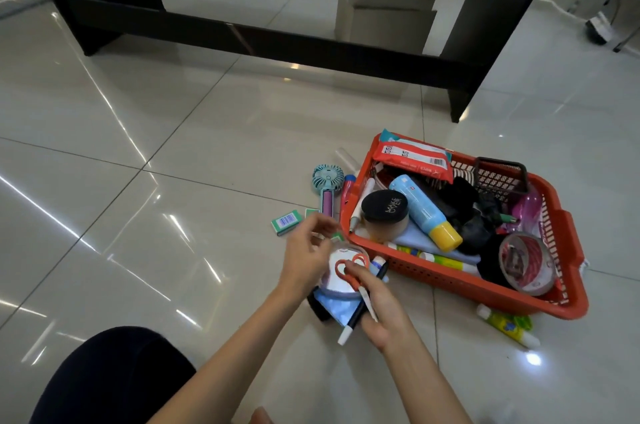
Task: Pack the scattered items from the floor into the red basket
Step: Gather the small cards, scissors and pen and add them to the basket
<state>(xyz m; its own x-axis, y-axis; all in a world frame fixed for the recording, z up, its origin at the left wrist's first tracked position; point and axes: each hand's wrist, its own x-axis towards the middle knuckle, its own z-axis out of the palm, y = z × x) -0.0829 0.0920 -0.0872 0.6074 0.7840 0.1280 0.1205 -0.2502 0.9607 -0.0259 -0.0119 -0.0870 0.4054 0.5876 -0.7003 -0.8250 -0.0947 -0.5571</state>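
Glossy floor tiles (138, 119) under me; green box (285, 222) and fan (327, 181) lie loose at left, my left hand (306, 259) hovers, fingers curled round nothing, right hand (379, 309) pinches the scissors (356, 280) by the blades, orange loops pointing up-left, ready for the red basket (485, 292) beside them

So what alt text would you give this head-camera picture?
A person's right hand holds red-handled scissors and the left hand hovers beside them, next to a half-packed red basket on a tiled floor; a blue handheld fan lies outside it.
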